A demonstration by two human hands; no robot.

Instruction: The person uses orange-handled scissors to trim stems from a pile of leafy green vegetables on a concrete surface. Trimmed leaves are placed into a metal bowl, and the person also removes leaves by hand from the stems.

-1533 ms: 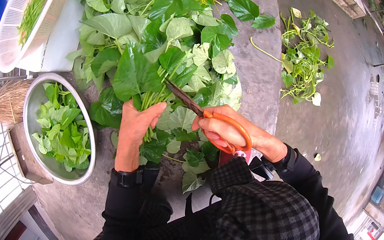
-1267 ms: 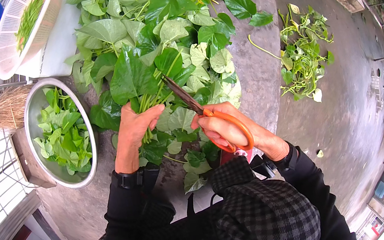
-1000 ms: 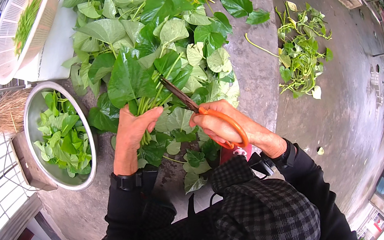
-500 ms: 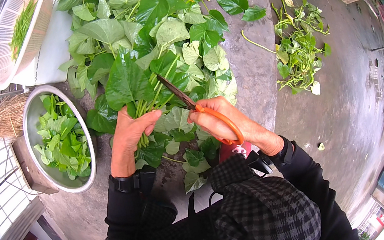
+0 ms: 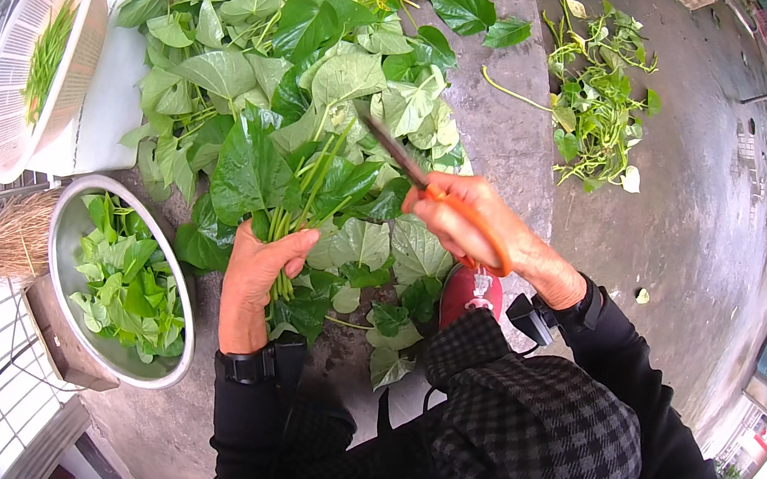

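Note:
My left hand (image 5: 260,275) grips a bunch of green stems (image 5: 317,177) topped by broad heart-shaped leaves (image 5: 253,172). Just to its right, my right hand (image 5: 464,221) holds orange-handled scissors (image 5: 477,242); their dark blades (image 5: 388,145) point up and slightly left, right of the bunch, and are slightly blurred. A large heap of leafy stems (image 5: 265,16) lies beneath and beyond both hands. A metal bowl (image 5: 70,292) of loose leaves (image 5: 123,288) stands at my left.
At upper left, a pale plastic basket (image 5: 4,95) of thin stems rests on a white block (image 5: 97,135) beside a straw broom (image 5: 9,241). A smaller leafy pile (image 5: 605,106) lies on concrete at right. My red shoe (image 5: 459,298) is below the scissors.
My right hand and the scissors have moved up and right; the blades have come away from the stems. My left hand has shifted slightly, still holding the bunch.

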